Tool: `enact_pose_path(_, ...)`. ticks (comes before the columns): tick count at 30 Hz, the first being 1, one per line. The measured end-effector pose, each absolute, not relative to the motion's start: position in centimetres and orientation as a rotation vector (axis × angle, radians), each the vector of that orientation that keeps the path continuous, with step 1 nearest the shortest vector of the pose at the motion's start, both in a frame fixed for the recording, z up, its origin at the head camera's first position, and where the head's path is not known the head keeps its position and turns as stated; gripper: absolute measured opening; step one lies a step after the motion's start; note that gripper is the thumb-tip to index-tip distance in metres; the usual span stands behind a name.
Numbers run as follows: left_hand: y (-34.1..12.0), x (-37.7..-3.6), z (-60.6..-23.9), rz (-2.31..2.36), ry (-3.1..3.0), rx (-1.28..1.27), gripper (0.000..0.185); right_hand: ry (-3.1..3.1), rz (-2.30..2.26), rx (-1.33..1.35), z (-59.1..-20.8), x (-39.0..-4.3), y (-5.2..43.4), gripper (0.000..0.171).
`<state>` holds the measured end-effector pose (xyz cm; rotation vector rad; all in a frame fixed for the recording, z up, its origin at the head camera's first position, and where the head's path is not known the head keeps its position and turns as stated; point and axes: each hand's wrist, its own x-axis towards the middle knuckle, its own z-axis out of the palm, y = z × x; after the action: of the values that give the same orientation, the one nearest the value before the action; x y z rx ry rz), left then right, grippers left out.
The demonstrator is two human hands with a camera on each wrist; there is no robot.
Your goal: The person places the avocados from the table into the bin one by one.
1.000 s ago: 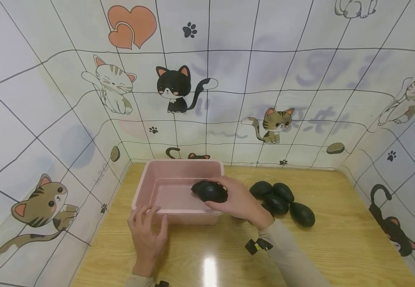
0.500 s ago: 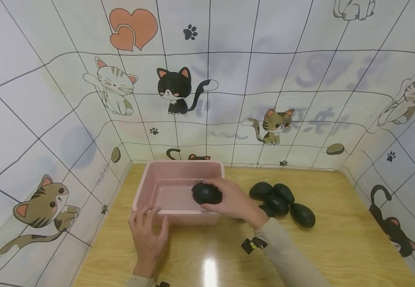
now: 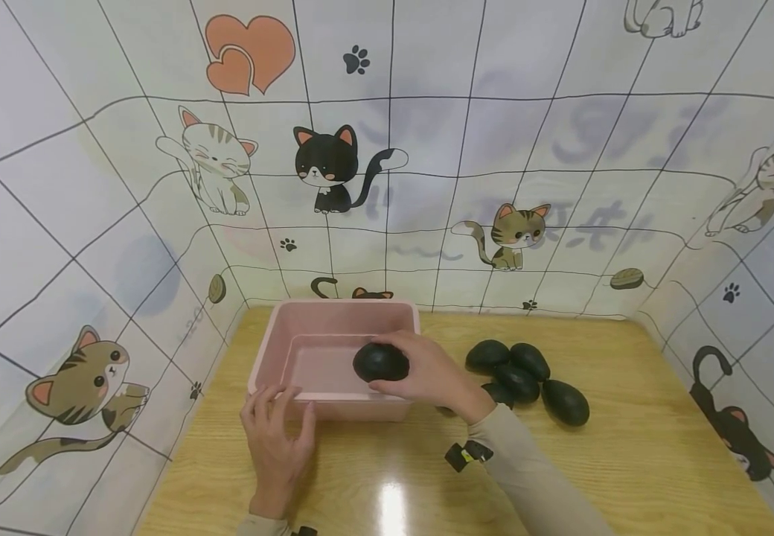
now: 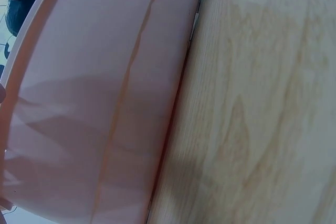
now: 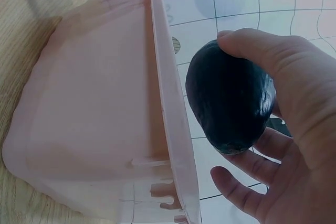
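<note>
My right hand (image 3: pixel 427 372) grips a dark avocado (image 3: pixel 380 362) and holds it over the right part of a pink plastic bin (image 3: pixel 273 346). In the right wrist view the avocado (image 5: pixel 230 97) sits between thumb and curled fingers, just past the bin's rim (image 5: pixel 170 124). My left hand (image 3: pixel 276 435) rests on the bin's near rim with its fingers laid over the edge. The left wrist view shows the bin's outer wall (image 4: pixel 94 108) on the wooden table (image 4: pixel 262 108). The bin's inside looks bare.
Several more dark avocados (image 3: pixel 528 372) lie in a cluster on the wooden table (image 3: pixel 628 417) to the right of the bin. Cat-print walls (image 3: pixel 387 164) close in the table at the back and on both sides.
My right hand has carried the avocado slightly left, further over the bin. The left hand has stayed on the near rim.
</note>
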<state>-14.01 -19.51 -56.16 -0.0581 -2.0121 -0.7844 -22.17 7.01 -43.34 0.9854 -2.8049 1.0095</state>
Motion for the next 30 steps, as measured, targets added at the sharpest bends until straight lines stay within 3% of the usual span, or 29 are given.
enact_pose_path(5,-19.48,-13.98,-56.08,-0.783,-2.011,-0.061,0.031,-2.810,1.012,0.993,-43.32,-22.13,6.99,0.070)
enact_pose_path(16,-19.57,-13.82,-55.94,-0.748,-2.030,-0.066,0.032,-2.745,0.974,1.003,-43.46,-22.09,7.08,0.053)
enact_pose_path(30,-19.59,-13.71,-55.96,-0.769,-2.058,-0.048,0.031,-2.778,1.066,0.917,-44.11,-22.22,7.95,0.051)
